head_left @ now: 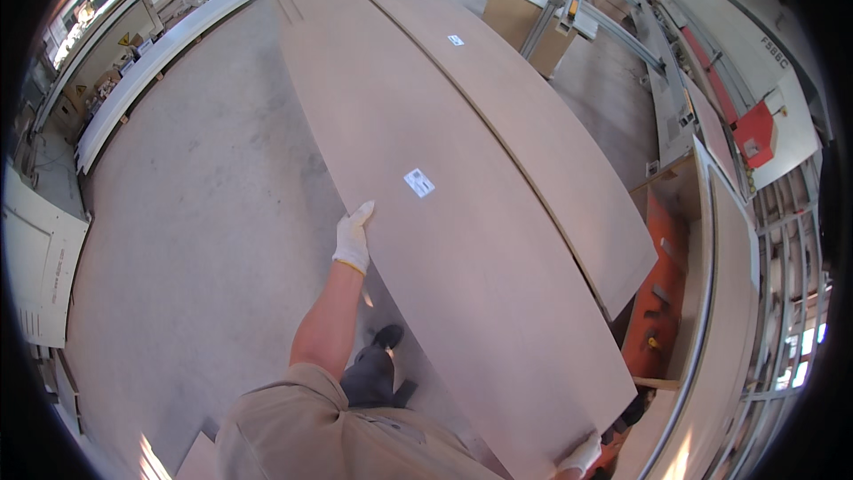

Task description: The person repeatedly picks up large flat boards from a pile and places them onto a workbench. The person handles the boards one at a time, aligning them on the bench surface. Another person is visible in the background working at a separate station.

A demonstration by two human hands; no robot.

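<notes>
A long brownish board [418, 124] with a small white label [418, 183] stretches away in front of me. My left hand [354, 236], in a white glove with a yellow cuff edge, grips its left edge, thumb on top and fingers hidden underneath. At the near right end, my right hand [582, 456], also gloved in white, is closed on the board's end edge; its fingers show only in part. Alongside on the right lies a second similar board [524, 98], with its own white label [456, 40] and a narrow dark gap between the two.
On the right stands a long machine with a metal rail [708, 302] and an orange-red section [656, 293]. Beyond the boards is a stack of panels [524, 18] beside metal framework. A long white-topped bench [169, 67] and a pale cabinet [44, 258] stand left across the grey floor [204, 213].
</notes>
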